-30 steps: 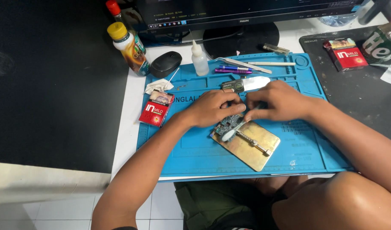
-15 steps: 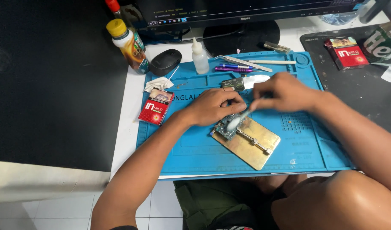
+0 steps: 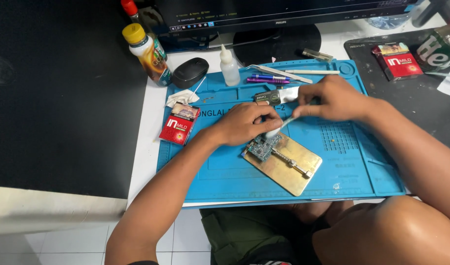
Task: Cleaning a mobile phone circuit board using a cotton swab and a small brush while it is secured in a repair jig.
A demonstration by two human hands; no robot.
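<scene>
A: Holding down the circuit board (image 3: 260, 145) — that's the left hand (image 3: 244, 122), centre of frame, fingers curled and pressing at the board's upper edge.

B: Board location?

A: Clamped at the upper-left end of a brass-coloured holder plate (image 3: 289, 164), just below centre, lying on the blue work mat (image 3: 225, 172).

B: Right hand?

A: Right hand (image 3: 333, 98), right of centre, fingers pinched shut around a thin white stick (image 3: 283, 125). Stick slants down-left, tip touching the board right beside the left fingers.

B: Tip a swab or a brush?

A: Can't tell, too small.

B: Other stuff?

A: Small metal tool (image 3: 276, 95) on the mat just above the hands. Purple pen (image 3: 266, 78) and tweezers (image 3: 279, 72) along the mat's top edge. White dropper bottle (image 3: 229, 66) upper centre. Black mouse (image 3: 189, 72) left of that. Yellow-capped drink bottle (image 3: 146, 54) upper left. Red cigarette pack (image 3: 179, 123) at the mat's left edge, crumpled tissue (image 3: 180, 97) above it. Second red pack (image 3: 396, 60) upper right on a dark mat (image 3: 421, 108). Monitor base (image 3: 276, 41) at top.
</scene>
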